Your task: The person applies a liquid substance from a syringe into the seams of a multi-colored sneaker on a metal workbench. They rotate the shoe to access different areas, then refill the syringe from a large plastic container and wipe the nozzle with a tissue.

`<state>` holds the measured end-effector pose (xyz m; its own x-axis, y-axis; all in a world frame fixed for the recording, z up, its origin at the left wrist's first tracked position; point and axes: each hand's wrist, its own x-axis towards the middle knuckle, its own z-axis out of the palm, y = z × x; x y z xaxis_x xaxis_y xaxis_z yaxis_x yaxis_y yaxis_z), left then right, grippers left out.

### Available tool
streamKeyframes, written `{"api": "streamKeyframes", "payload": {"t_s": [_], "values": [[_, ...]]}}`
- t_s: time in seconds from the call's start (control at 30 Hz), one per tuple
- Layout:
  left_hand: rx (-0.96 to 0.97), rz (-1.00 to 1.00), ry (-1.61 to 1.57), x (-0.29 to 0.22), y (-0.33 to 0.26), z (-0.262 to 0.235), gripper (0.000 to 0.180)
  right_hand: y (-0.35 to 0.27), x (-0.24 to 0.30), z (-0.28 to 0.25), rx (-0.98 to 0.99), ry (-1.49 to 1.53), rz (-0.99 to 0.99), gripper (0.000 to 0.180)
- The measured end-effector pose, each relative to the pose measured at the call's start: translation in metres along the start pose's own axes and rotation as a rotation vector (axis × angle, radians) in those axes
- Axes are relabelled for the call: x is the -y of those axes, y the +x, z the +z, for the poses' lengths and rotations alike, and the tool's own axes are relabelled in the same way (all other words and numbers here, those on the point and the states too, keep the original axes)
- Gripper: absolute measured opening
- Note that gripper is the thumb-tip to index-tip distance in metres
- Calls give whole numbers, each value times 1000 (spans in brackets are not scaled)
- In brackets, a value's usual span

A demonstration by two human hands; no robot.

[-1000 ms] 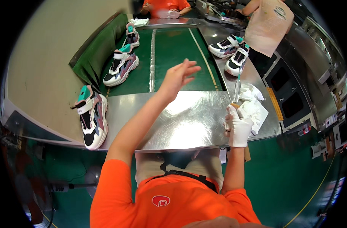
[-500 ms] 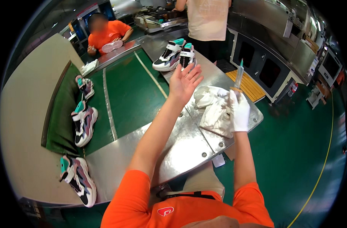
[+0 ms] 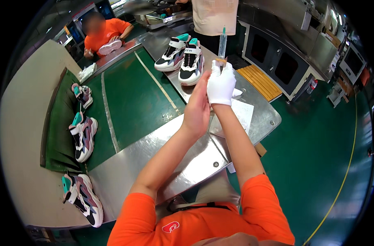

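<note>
The right hand [image 3: 221, 84], in a white glove, is closed around a syringe-type applicator [image 3: 222, 41] and holds it upright, tip uppermost, above the steel worktable [image 3: 187, 164]. The left hand [image 3: 197, 108] is bare, with fingers extended and loosely flat; its fingertips meet the gloved hand just below the applicator barrel. Whether it grips anything cannot be told, as the contact area is hidden.

A pair of white, black and teal sneakers [image 3: 181, 57] stands on the table at 11 o'clock from the hands, near but not touching them. White paper sheets [image 3: 240, 112] lie under the right wrist. Three further sneakers [image 3: 82, 135] lie along the green conveyor belt [image 3: 129, 98] at 9 o'clock (well apart from the hands).

Recommended handling, as a judgement: keep the applicator vertical so the contents settle away from the tip, steady the barrel with the bare fingers close to the gloved grip, hold both hands over the paper to catch drips, and avoid swinging the tip toward the sneakers
</note>
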<state>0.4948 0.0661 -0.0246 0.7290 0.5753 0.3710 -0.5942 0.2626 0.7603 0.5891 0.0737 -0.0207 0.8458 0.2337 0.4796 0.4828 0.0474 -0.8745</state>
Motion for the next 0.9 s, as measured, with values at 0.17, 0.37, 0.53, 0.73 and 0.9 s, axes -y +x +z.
{"api": "streamKeyframes", "payload": {"t_s": [0.17, 0.37, 0.53, 0.73, 0.9], "values": [[26, -127, 326, -12, -47, 10, 59, -2, 13, 0, -99, -42, -135, 25], [408, -302, 547, -50, -89, 4, 38, 22, 0, -32, -16, -183, -225, 26], [-189, 92, 840, -93, -43, -3, 43, -62, 49, -71, 404, 55, -98, 20], [-96, -42, 594, -117, -40, 8, 36, -101, 91, -112, 834, 438, 421, 24], [3, -25, 590, -131, -51, 20, 38, -114, 107, -135, 724, 545, 82, 58]]}}
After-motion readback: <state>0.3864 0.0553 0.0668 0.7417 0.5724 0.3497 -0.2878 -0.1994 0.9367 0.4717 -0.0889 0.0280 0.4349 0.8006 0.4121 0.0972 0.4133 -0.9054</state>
